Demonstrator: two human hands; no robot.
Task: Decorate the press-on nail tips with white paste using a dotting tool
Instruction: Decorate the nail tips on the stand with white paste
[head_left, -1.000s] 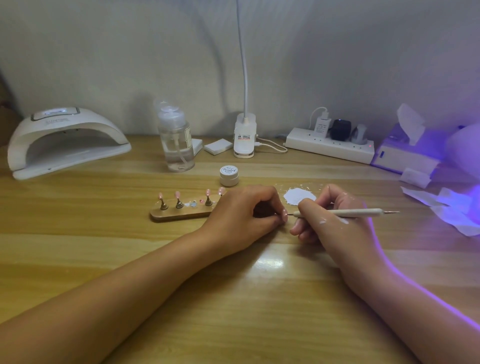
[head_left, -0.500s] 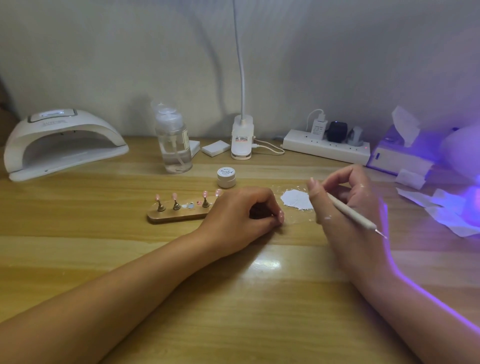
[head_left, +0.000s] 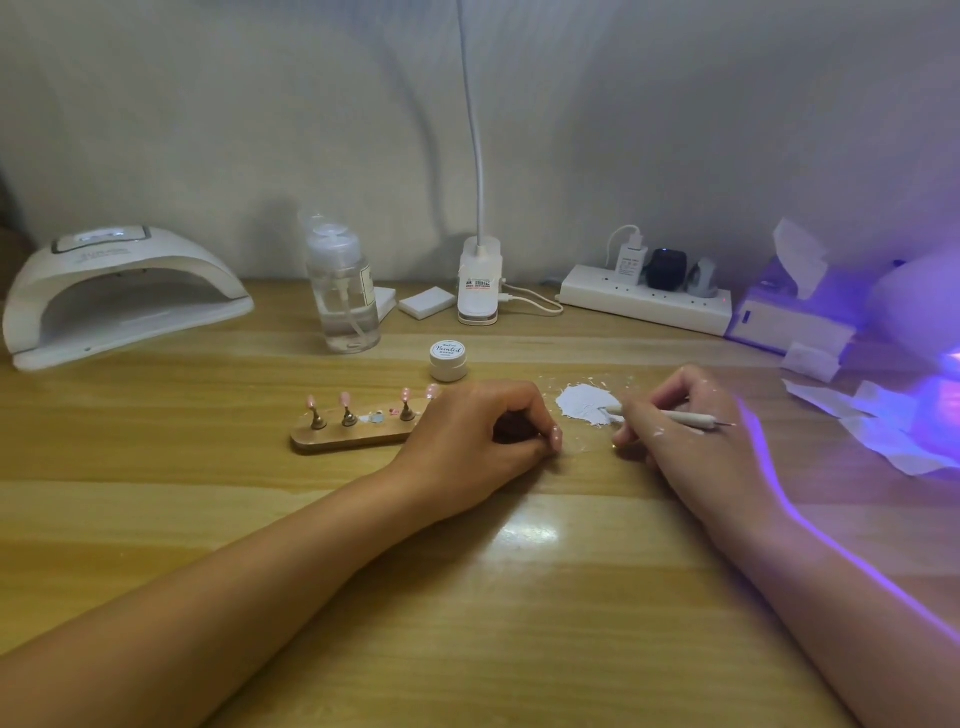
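Two hands rest on the worktop (head_left: 467, 623), well apart from its near edge. The left hand (head_left: 478, 431) lies knuckles up with all its fingers curled under, covering the right end of the one wooden holder (head_left: 353, 436). Whether it grips anything beneath cannot be told. The right hand (head_left: 691, 431) pinches the single dotting tool (head_left: 675, 415) between thumb and fingers, the rest of its fingers loosely bent, with white smears on its skin.

The tool's long axis runs almost straight left to right, tilted slightly down toward the right. Its left end touches the right edge of the one patch of white paste (head_left: 579, 402), which is spread on the worktop between the hands, and its thin metal point sticks out to the right past the hand.

Four pink nail tips (head_left: 344, 399) stand upright on the holder, the rightmost just beside the left hand's knuckles.

Behind them are one small white jar (head_left: 448, 358), one clear pump bottle (head_left: 343, 296), one white nail lamp (head_left: 119, 296) at far left, and one power strip (head_left: 644, 304) carrying three plugs.
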